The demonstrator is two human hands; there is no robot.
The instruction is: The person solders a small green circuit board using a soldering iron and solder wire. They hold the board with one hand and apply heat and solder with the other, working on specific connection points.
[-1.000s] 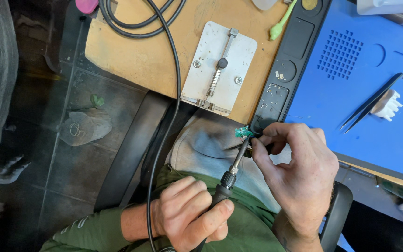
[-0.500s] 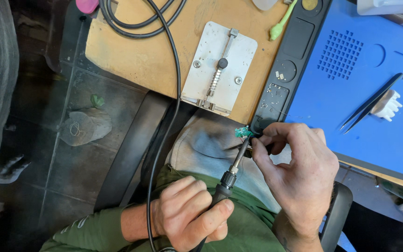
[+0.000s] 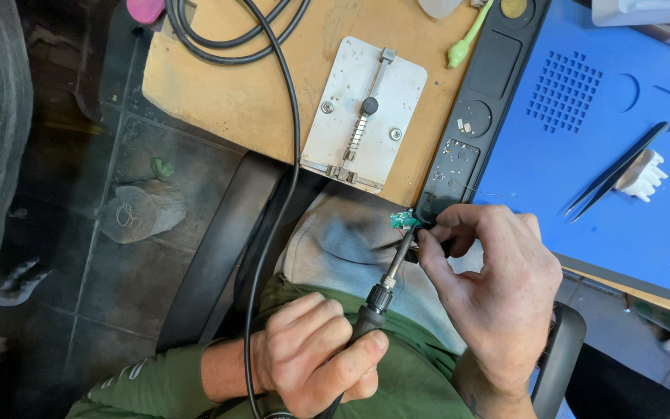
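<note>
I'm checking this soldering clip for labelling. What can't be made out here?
Head view, the only one:
- Soldering iron tip: too small, and where it meets the green part is unclear.
- What the right hand pinches: covered by its fingers.
- Iron's handle end: inside the left hand, cut by the bottom edge.

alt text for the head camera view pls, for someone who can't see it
Seen from above, a person's left hand grips a soldering iron whose tip meets a small green part pinched by the right hand. Beyond lie a wooden bench, a metal holder plate and a blue mat with black tweezers.
</note>
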